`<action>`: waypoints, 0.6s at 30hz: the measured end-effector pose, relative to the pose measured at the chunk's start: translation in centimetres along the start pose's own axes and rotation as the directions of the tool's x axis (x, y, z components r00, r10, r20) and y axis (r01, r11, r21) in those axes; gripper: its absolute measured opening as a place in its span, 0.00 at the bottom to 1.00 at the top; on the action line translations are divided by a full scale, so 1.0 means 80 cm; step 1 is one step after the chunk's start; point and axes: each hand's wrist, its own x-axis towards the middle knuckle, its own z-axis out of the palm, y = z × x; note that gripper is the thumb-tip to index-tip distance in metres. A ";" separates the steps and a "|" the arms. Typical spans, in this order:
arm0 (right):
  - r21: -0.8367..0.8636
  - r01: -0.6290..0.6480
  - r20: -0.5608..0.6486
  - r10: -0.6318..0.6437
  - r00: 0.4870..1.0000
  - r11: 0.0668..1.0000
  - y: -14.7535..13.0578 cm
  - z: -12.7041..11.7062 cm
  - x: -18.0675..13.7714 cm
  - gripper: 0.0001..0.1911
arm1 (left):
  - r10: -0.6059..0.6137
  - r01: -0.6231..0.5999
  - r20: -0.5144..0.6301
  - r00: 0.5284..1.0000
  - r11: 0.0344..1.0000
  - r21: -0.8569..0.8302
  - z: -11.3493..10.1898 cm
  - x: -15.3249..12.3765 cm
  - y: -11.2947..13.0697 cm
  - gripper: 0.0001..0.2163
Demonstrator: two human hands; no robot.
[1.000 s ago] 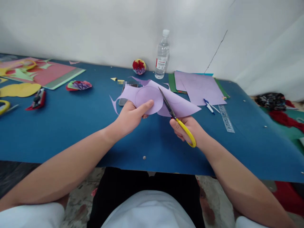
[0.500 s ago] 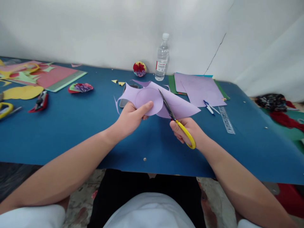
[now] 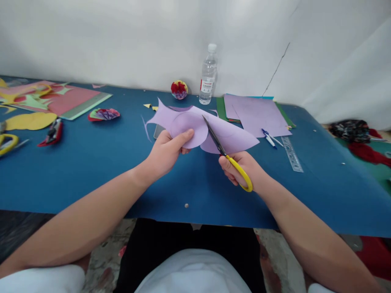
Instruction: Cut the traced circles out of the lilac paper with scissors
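Note:
Between the thumb and fingers of my left hand [image 3: 169, 150] is a sheet of purple paper [image 3: 191, 126], held above the table. Pencil-like circle outlines show on it, and its lower edge is partly cut along one curve. My right hand [image 3: 241, 167] is closed around the yellow handles of a pair of scissors [image 3: 217, 140]. Their dark blades lie against the paper at the right side of the circle. A dark phone-like object [image 3: 157, 131] lies partly hidden under the paper.
A water bottle [image 3: 208, 75] and a colourful paper ball [image 3: 179, 89] stand at the back. On the right are stacked paper sheets [image 3: 259, 114], pens [image 3: 269, 139] and a clear ruler [image 3: 292, 154]. To the left lie a stapler [image 3: 51, 132], a folded paper piece [image 3: 104, 114] and other scissors [image 3: 8, 142].
The purple paper's left part has turned and shifted slightly left with my left hand. The scissors have stayed almost in place against the paper.

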 end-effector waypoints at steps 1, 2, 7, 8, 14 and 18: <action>-0.010 -0.002 -0.002 0.002 1.000 1.000 -0.001 0.000 -0.001 0.37 | 0.000 0.000 -0.006 1.000 1.000 0.000 0.000 0.000 0.001 0.18; -0.017 -0.005 -0.006 0.005 1.000 1.000 -0.001 0.000 -0.001 0.37 | -0.003 0.003 -0.009 1.000 1.000 0.004 0.000 0.001 0.001 0.18; -0.029 -0.015 -0.020 0.015 1.000 0.999 0.000 -0.001 0.001 0.36 | -0.027 0.028 -0.041 0.999 0.999 0.025 0.002 0.002 -0.001 0.16; -0.042 -0.021 -0.016 0.020 1.000 0.999 0.002 -0.002 0.002 0.36 | -0.019 0.020 -0.058 0.998 0.999 0.032 0.003 0.002 -0.002 0.15; -0.104 0.006 0.005 -0.006 1.000 0.995 0.014 -0.005 0.008 0.36 | 0.199 -0.140 -0.117 0.973 0.912 0.385 0.001 -0.001 0.002 0.09; -0.030 -0.043 0.148 0.047 0.988 0.999 0.013 -0.009 0.003 0.37 | 0.336 -0.242 -0.076 0.939 0.799 0.551 -0.003 -0.003 0.005 0.10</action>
